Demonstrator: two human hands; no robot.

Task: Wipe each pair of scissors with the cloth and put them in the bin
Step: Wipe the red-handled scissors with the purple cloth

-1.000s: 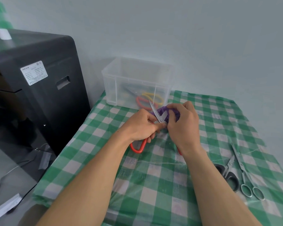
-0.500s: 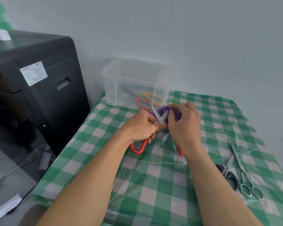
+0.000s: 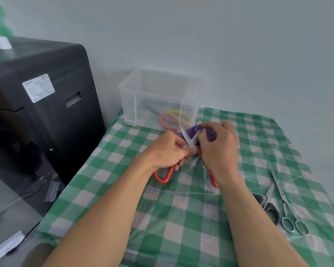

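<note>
Red scissors are hard and sharp (blades open), so your left hand grips the middle while your right hand pinches the soft cloth.

The desk is covered in green-and-white check. The scissors are red-handled, the cloth purple. Red and yellow handles are seen in the clear bin. A black-handled pair and a silver pair are seen at 4 o'clock.
</note>
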